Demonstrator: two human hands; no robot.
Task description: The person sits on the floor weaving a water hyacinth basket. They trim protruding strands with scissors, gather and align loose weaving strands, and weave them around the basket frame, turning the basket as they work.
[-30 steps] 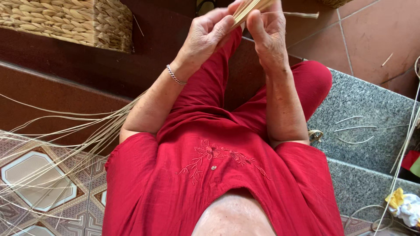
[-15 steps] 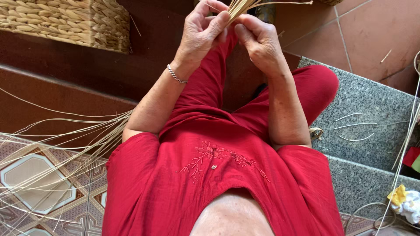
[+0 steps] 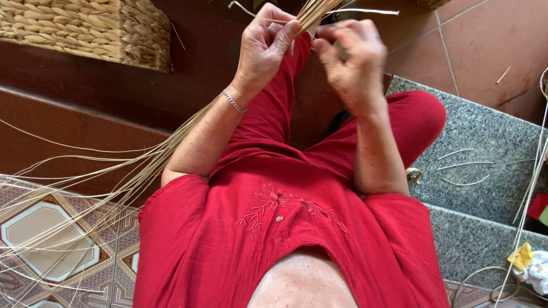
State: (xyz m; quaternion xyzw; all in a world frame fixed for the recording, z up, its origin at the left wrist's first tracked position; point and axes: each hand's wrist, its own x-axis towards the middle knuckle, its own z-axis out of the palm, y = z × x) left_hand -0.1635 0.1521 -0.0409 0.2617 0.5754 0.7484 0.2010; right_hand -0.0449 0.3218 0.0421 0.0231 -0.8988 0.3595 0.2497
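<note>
My left hand [image 3: 264, 47] pinches a bundle of thin pale reed strands [image 3: 317, 9] near the top of the view, a thin silver bracelet [image 3: 233, 101] on its wrist. The strands run under that forearm and fan out long to the lower left [image 3: 85, 211]. My right hand [image 3: 349, 57] is blurred, fingers curled by the bundle and closed on a single strand that sticks out to the right. Both hands are raised over my knees in red trousers and a red embroidered shirt [image 3: 285, 228].
A woven basket [image 3: 85, 28] stands at the upper left on dark red floor. I sit on a grey granite step [image 3: 485, 148] with loose strand offcuts. Patterned tiles [image 3: 40, 245] lie lower left. A yellow and white cloth [image 3: 531, 262] lies at the right edge.
Both hands have come lower and nearer in the view. My right hand has shifted along the bundle and drawn one strand out to the right.
</note>
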